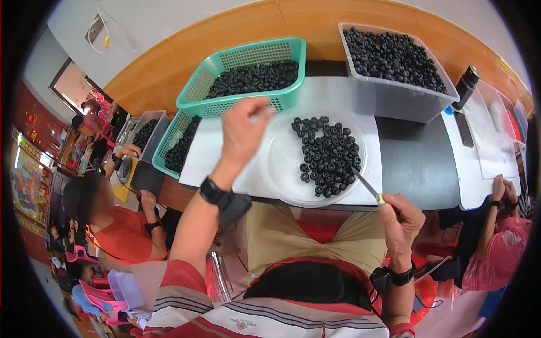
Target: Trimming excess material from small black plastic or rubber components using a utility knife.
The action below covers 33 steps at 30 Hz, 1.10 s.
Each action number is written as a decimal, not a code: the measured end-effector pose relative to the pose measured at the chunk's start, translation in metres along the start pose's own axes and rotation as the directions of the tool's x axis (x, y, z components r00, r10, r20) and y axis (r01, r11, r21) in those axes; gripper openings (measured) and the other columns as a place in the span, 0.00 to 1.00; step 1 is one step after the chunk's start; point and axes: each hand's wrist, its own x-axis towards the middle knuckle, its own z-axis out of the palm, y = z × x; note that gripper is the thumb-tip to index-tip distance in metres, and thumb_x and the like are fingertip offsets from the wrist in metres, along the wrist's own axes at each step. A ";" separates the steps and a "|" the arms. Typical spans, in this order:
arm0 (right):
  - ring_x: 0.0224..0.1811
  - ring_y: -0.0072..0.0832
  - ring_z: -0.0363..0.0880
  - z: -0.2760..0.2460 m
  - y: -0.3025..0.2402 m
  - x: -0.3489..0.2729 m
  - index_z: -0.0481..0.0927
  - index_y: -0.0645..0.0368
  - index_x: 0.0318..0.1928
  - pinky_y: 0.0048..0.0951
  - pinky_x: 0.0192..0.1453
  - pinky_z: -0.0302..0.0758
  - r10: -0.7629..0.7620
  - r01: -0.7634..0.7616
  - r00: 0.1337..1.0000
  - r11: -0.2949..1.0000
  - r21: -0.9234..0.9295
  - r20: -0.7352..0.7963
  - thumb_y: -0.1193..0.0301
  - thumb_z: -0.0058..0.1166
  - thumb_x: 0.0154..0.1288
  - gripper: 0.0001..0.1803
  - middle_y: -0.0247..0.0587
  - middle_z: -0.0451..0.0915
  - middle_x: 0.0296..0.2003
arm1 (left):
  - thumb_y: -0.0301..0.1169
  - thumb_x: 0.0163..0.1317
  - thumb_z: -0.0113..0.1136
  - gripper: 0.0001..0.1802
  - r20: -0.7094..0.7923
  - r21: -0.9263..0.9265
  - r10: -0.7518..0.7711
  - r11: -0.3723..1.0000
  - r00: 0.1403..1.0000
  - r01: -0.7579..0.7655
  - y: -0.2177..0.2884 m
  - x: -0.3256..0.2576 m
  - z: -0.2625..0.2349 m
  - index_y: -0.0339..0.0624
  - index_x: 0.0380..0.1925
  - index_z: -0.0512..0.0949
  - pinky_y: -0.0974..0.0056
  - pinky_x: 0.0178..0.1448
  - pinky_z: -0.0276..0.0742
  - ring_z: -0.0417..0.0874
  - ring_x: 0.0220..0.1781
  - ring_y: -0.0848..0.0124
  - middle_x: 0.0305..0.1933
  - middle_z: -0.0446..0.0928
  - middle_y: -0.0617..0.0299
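Observation:
My left hand (pixel 246 128) is raised over the near side of a green mesh basket (pixel 187 105) that holds many small black ring-like pieces (pixel 253 78). Its fingers are bent and their tips are smeared by motion, so whether they hold a piece does not show. My right hand (pixel 401 225) is closed around the yellowish handle of a slim metal knife-like tool (pixel 369 187). The tool's tip touches the right edge of a heap of black pieces (pixel 329 155). That heap lies on a round clear plastic plate or lid (pixel 282 163) on a white board.
Back right stands a clear plastic bin (pixel 389 101) full of black pieces. A second green basket (pixel 163 147) is at left. Further right are a dark bottle (pixel 466 87) and a phone (pixel 464 129). People sit on both sides, one in an orange shirt (pixel 121 234).

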 end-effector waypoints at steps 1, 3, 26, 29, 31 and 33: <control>0.31 0.20 0.78 -0.003 0.003 -0.002 0.85 0.65 0.43 0.21 0.36 0.71 -0.001 0.001 1.000 1.000 -0.001 -0.031 0.77 0.65 0.62 0.09 0.39 0.84 0.32 | 0.27 0.57 0.68 0.12 0.129 -0.040 0.012 0.999 0.992 -0.007 0.008 -0.017 0.005 0.35 0.41 0.84 0.65 0.46 0.79 0.85 0.39 0.67 0.38 0.85 0.56; 0.33 0.19 0.78 -0.005 0.004 -0.005 0.85 0.65 0.43 0.20 0.38 0.71 0.026 -0.024 0.997 0.999 0.029 -0.068 0.75 0.65 0.63 0.10 0.39 0.85 0.33 | 0.29 0.58 0.69 0.11 0.255 -0.082 0.020 0.997 0.967 0.001 0.026 -0.042 0.010 0.35 0.39 0.84 0.65 0.47 0.79 0.85 0.41 0.67 0.38 0.85 0.57; 0.30 0.19 0.75 0.002 0.005 -0.010 0.85 0.65 0.44 0.20 0.34 0.68 0.009 -0.010 1.000 0.996 0.091 0.008 0.75 0.65 0.63 0.10 0.37 0.83 0.31 | 0.28 0.56 0.62 0.08 0.654 0.059 0.125 0.975 0.746 -0.215 0.041 -0.059 0.010 0.36 0.35 0.81 0.54 0.46 0.77 0.80 0.39 0.52 0.36 0.78 0.51; 0.30 0.19 0.75 0.002 0.007 -0.009 0.85 0.65 0.44 0.20 0.34 0.67 0.013 -0.014 1.000 0.995 0.098 0.008 0.75 0.65 0.63 0.10 0.38 0.83 0.31 | 0.27 0.55 0.64 0.10 0.682 0.048 0.010 0.997 0.732 -0.058 0.044 -0.056 0.011 0.35 0.37 0.81 0.57 0.45 0.78 0.82 0.39 0.58 0.37 0.80 0.52; 0.30 0.19 0.75 0.002 0.008 -0.008 0.85 0.65 0.44 0.20 0.34 0.67 0.007 -0.008 1.000 0.995 0.102 0.008 0.75 0.65 0.63 0.10 0.38 0.83 0.31 | 0.25 0.55 0.65 0.11 0.652 -0.012 -0.014 0.999 0.758 0.029 0.047 -0.056 0.011 0.36 0.39 0.82 0.60 0.45 0.79 0.83 0.38 0.62 0.38 0.81 0.54; 0.30 0.19 0.75 0.004 0.008 -0.007 0.85 0.65 0.44 0.19 0.34 0.68 0.015 -0.015 1.000 0.994 0.109 0.008 0.75 0.65 0.62 0.10 0.38 0.83 0.31 | 0.23 0.55 0.66 0.12 0.621 -0.073 -0.044 0.991 0.782 0.115 0.047 -0.058 0.011 0.36 0.40 0.82 0.62 0.44 0.79 0.83 0.38 0.67 0.38 0.81 0.56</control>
